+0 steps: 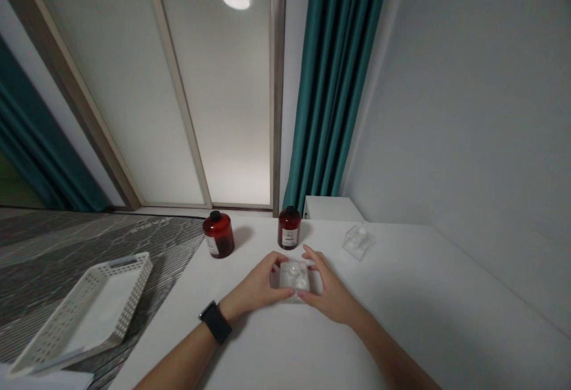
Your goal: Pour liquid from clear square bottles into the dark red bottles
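Note:
A small clear square plastic box (pixel 294 275) with something whitish inside sits low over the white table between my two hands. My left hand (pixel 261 280), with a black watch on its wrist, grips the box's left side between thumb and fingers. From the right, my right hand (pixel 328 289) holds the opposite side, its thumb at the near edge and fingers at the far corner. Just beyond the box stands a dark red bottle (pixel 289 227) with a black cap and white label. Whether the box's underside touches the table is hidden.
A second red bottle (pixel 218 235) stands at the table's left edge. Another clear plastic piece (pixel 357 241) lies at the back right. A white perforated basket (pixel 129 295) is left of the white table (pixel 285 348). A white cabinet (pixel 332 208) stands behind, near a green curtain (pixel 334 81).

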The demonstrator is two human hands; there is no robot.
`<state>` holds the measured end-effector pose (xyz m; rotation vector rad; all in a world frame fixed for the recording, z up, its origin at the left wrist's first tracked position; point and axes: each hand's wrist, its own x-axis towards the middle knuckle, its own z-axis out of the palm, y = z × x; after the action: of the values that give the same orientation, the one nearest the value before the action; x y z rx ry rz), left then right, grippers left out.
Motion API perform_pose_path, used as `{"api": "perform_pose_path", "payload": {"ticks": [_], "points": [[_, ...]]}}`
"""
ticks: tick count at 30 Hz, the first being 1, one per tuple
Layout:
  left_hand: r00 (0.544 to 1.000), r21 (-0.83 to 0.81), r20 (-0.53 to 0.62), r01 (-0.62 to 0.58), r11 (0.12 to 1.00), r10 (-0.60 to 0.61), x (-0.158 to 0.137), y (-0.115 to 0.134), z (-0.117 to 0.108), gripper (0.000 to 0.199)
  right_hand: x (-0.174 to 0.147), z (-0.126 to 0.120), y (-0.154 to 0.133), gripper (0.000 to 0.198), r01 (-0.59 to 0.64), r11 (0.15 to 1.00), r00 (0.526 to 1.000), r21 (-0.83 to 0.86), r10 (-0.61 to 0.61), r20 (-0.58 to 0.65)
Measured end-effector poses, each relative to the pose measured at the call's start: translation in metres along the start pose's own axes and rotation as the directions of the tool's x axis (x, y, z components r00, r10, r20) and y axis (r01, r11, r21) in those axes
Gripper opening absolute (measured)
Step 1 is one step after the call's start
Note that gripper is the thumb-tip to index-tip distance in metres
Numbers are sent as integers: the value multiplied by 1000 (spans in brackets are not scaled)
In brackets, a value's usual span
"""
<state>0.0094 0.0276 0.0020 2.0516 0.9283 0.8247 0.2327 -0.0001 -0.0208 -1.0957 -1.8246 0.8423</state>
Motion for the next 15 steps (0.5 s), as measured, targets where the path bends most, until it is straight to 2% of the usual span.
{"api": "perform_pose_path", "payload": {"ticks": [2,4,15], "points": [[999,20,5,34,999,-34,1,1,1,44,1,5,-6,83,27,999,994,-29,-30,-106],[999,32,6,40,999,-40,1,1,2,41,1,11,-11,77,45,998,986,-38,-51,-160],[999,-27,37,25,999,-24,-2,5,13,46,4,25,-9,70,41,993,980,107,-20,-198]]}}
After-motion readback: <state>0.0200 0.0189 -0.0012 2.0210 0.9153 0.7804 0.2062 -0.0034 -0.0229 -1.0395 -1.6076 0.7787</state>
